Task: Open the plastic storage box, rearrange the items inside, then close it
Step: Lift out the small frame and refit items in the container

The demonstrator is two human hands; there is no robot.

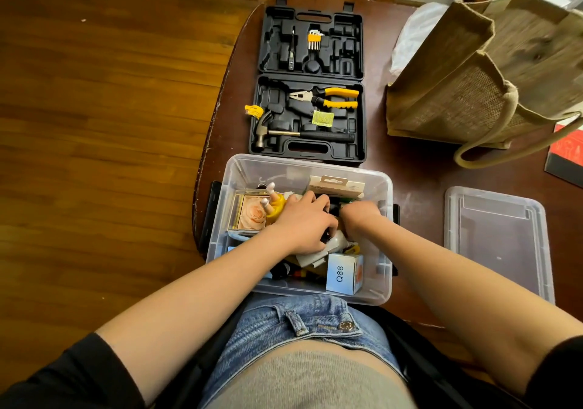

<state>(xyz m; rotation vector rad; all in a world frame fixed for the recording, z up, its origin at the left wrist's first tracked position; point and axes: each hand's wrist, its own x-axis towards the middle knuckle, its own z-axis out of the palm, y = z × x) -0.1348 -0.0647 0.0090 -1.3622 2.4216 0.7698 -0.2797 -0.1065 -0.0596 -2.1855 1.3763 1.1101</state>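
The lidless clear storage box (383, 184) was seen at the table's (419, 169) near edge, both hands buried inside: left hand (304, 222) curled on dark clutter, right hand's (361, 213) grip hidden; the lid (497, 238) lay well apart.

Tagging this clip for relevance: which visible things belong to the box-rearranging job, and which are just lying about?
Job: clear storage box, its lid, blue Q88 carton, rose box, left hand, right hand.
Lying about: open tool case, pliers, hammer, jute bag.

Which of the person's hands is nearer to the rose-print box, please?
Left. The left hand lies just right of the rose-print box; the right hand is farther right.
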